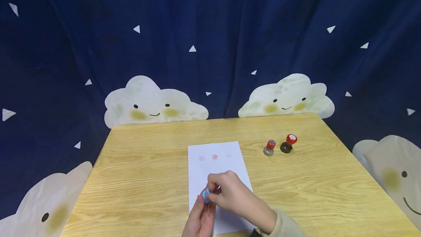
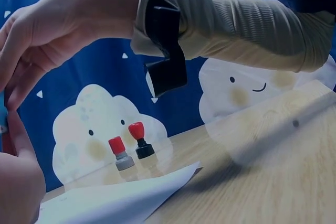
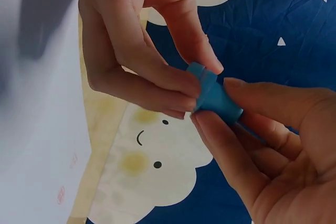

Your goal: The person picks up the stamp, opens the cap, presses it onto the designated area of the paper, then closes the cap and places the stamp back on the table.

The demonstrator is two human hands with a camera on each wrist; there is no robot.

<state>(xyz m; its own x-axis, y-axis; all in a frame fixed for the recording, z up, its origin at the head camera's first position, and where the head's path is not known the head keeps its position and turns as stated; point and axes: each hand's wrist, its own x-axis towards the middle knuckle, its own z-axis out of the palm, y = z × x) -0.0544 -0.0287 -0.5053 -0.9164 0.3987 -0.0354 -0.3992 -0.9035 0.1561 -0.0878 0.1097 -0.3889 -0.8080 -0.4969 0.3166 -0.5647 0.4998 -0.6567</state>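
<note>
A small light-blue stamp (image 1: 206, 195) with a wider ringed end (image 3: 206, 84) is held between both hands above the paper. My left hand (image 1: 201, 218) grips it from below by the ringed end, thumb (image 1: 197, 207) towards me. From above, my right hand (image 1: 231, 192) pinches the narrower end (image 3: 227, 109) between thumb and fingers. The fingers hide most of the stamp in the head view. In the left wrist view only a sliver of it shows at the left edge. Beneath the hands, a white sheet of paper (image 1: 231, 211) bears red prints (image 1: 215, 157) near its far edge.
Right of the paper, a grey stamp with a red top (image 1: 269, 147) stands on the wooden table (image 1: 141, 178). Beside it stands a black stamp with a red top (image 1: 288, 143). A dark blue curtain (image 1: 184, 17) with clouds hangs behind. One paper corner (image 2: 191, 167) lifts slightly.
</note>
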